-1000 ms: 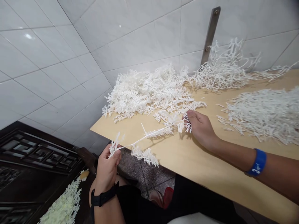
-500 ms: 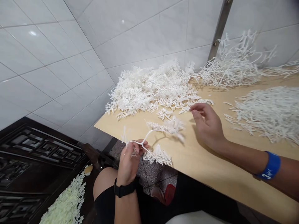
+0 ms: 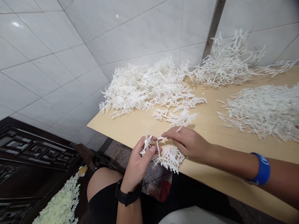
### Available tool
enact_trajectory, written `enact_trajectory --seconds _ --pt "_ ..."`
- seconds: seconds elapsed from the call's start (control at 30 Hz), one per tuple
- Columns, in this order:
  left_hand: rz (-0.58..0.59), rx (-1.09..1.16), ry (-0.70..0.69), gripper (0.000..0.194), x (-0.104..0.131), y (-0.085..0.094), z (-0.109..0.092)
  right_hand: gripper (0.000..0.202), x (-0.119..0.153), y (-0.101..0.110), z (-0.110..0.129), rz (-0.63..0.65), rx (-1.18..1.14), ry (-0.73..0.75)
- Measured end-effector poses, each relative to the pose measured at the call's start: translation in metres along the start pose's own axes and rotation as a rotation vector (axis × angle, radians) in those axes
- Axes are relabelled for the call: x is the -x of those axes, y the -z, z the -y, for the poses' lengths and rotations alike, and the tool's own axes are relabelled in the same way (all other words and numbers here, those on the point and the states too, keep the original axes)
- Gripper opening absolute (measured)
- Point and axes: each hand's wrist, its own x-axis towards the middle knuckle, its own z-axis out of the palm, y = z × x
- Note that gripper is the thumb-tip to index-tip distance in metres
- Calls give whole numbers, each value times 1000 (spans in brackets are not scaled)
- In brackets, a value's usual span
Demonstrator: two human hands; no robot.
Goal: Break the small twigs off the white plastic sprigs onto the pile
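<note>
Over the near edge of the desk (image 3: 121, 130): one forked sprig (image 3: 171, 157). Left hand (image 3: 139, 161): fingers pinching its stem. Right hand (image 3: 191, 144): fingers pinching beside the fork. Handling, probably best: left steadying, right working gently, close to the joint.

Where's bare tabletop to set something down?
Bare table shows between the right hand and the slim-piece pile, and at the left corner in front of the feathery heap. Crowded: the back edge, under that heap and the stem tangle.

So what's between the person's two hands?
A white branched sprig, running from the left hand to the right hand; the head view shows it.
</note>
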Motion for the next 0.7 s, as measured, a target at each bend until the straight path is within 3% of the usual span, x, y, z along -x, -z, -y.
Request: enact_trajectory --seconds 0.13,0.23,0.37,0.6,0.7 --pt "-26 -22 -53 32 0 4 -2 31 3 1 -8 -42 -32 -159" --pt "-33 -57 -115 21 2 10 -2 35 2 3 -11 -93 -79 -187" --pt "110 -25 -76 24 5 14 1 37 2 4 -14 -108 -93 -182" --pt "247 -40 77 44 8 -3 0 38 -3 5 -16 -134 -213 -301" --pt "180 61 42 45 5 -12 3 36 -7 10 -13 -126 -361 -424"
